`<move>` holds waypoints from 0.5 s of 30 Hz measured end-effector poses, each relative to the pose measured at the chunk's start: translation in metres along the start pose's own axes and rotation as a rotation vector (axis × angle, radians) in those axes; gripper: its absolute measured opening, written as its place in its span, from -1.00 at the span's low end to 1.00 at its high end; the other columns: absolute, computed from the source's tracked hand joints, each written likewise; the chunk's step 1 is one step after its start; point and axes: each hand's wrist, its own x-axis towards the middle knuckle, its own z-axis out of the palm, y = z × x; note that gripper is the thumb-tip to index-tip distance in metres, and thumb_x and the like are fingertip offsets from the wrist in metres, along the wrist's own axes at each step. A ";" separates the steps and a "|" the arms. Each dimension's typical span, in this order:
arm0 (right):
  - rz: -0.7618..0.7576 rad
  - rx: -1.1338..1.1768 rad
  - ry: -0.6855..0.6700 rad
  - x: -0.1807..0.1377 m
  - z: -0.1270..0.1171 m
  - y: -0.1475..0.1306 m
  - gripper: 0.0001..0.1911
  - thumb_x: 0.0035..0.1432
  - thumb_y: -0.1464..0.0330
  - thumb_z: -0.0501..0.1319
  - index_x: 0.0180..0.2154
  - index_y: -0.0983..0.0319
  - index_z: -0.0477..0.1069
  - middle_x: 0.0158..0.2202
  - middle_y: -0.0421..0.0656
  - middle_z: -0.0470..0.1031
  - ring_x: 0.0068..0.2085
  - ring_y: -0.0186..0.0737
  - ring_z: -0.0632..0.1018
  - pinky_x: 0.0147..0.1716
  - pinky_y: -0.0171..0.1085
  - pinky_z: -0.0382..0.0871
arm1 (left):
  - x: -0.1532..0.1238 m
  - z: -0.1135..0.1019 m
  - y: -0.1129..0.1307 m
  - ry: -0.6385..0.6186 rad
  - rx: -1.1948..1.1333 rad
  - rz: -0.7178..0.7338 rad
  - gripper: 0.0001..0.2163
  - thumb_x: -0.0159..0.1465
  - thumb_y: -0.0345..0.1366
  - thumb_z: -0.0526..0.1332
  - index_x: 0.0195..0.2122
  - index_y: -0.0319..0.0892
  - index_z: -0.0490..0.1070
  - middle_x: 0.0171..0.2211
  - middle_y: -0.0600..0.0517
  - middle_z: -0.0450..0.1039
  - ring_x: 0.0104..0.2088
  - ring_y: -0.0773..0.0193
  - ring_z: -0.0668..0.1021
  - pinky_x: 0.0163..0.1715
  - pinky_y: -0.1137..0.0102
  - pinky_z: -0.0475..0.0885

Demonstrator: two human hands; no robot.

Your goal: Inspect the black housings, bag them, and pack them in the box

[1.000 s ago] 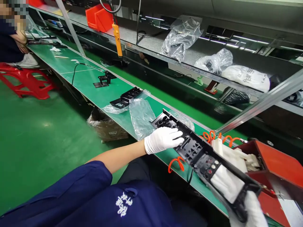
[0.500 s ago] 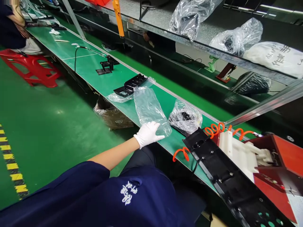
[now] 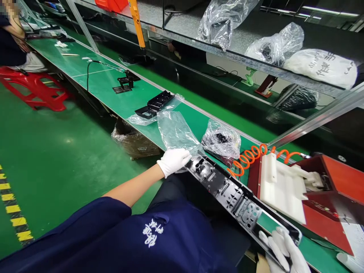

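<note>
My left hand [image 3: 173, 162], in a white glove, has its fingers closed at the near end of a clear plastic bag [image 3: 178, 131] lying flat on the green bench. Against those fingertips rests the far end of a long black panel [image 3: 224, 191]; whether they also grip it I cannot tell. The panel is tilted, its ribbed, hollow side with cutouts facing up. My right hand [image 3: 286, 250], also gloved, holds its near end at the lower right. Just beyond the panel sits a bagged black part [image 3: 221, 139].
A red fixture with a white block [image 3: 281, 189] and coiled orange hose [image 3: 250, 161] stands on the right. Black parts [image 3: 155, 104] lie farther along the bench [image 3: 99, 81]. Bagged items [image 3: 321, 68] fill the shelf above. A person sits near a red stool [image 3: 34, 89].
The black panel has swung over, from its flat side to its ribbed side, and its far end has moved left to my left hand. My right hand has come into view.
</note>
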 end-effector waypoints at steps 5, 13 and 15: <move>-0.115 -0.074 -0.043 -0.006 0.021 -0.002 -0.20 -0.45 0.22 0.48 -0.07 0.39 0.47 -0.02 -0.04 0.46 -0.19 -0.31 0.60 -0.13 -0.39 0.65 | -0.003 0.004 0.015 0.044 -0.047 0.056 -0.65 0.53 -0.16 0.06 -0.29 -0.18 0.53 -0.33 -0.04 0.60 -0.25 0.16 0.64 -0.32 0.38 0.34; -0.378 -0.185 0.072 -0.032 0.033 -0.014 -0.20 -0.16 -0.20 0.42 -0.27 0.43 0.46 -0.22 -0.01 0.44 -0.36 -0.41 0.53 -0.14 -0.27 0.68 | 0.026 0.004 0.047 0.119 0.005 0.047 -0.67 0.52 -0.23 0.05 -0.21 -0.24 0.57 -0.34 -0.15 0.63 -0.29 0.04 0.67 -0.41 0.33 0.28; -0.337 -0.219 0.095 -0.033 0.026 -0.015 -0.10 -0.26 -0.29 0.42 -0.28 0.43 0.47 -0.13 0.04 0.45 -0.34 -0.37 0.56 -0.24 -0.33 0.66 | 0.032 0.002 0.052 0.129 0.012 0.058 -0.68 0.51 -0.26 0.05 -0.21 -0.25 0.57 -0.35 -0.16 0.63 -0.29 0.04 0.68 -0.41 0.33 0.28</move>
